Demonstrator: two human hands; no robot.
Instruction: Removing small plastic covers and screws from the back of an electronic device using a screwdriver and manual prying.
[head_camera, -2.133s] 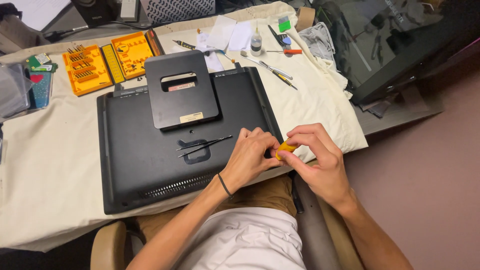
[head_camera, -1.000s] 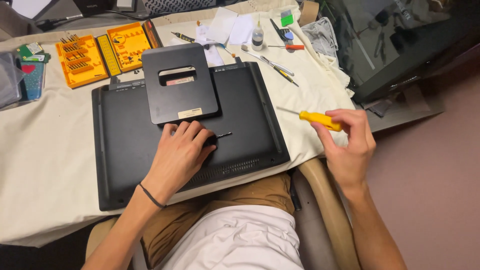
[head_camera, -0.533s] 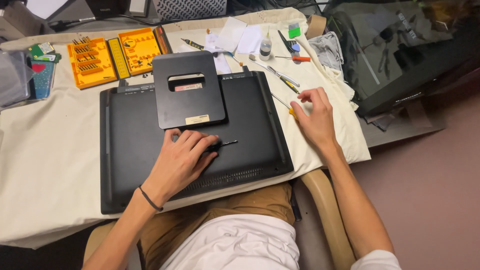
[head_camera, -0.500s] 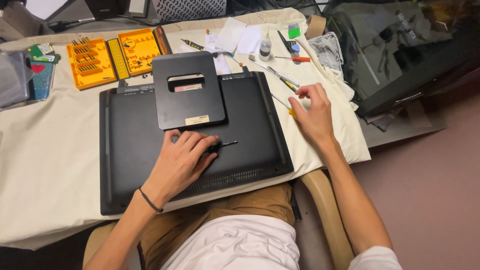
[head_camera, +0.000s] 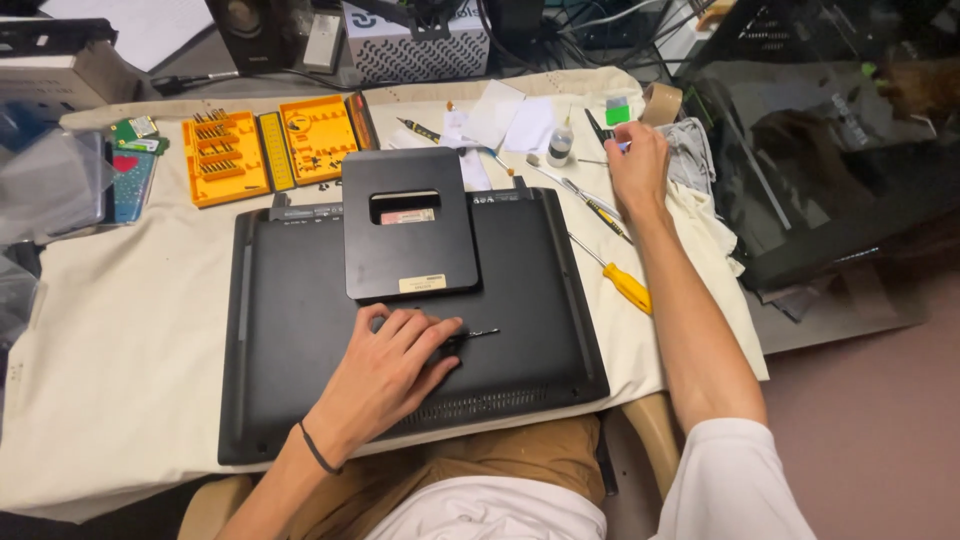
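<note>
A black monitor (head_camera: 300, 330) lies face down on the cloth-covered table, its square stand plate (head_camera: 410, 225) on top. My left hand (head_camera: 390, 365) rests on the back panel, fingers curled over a thin dark screwdriver (head_camera: 478, 333) whose tip pokes out to the right. My right hand (head_camera: 637, 160) reaches to the far right of the table, its fingertips pinched on a black-handled tool (head_camera: 598, 127) beside a green piece (head_camera: 618, 112). A yellow-handled screwdriver (head_camera: 627, 287) lies loose on the cloth, right of the monitor.
An open orange bit case (head_camera: 270, 150) sits at the back left. Papers, a small bottle (head_camera: 561, 145) and more slim tools lie behind the monitor. A dark glass panel (head_camera: 830, 150) stands at the right. Boxes and a speaker crowd the back edge.
My right hand let go of the yellow screwdriver, left it on the cloth and moved back to the tools at the far right. My left hand stayed on the thin screwdriver.
</note>
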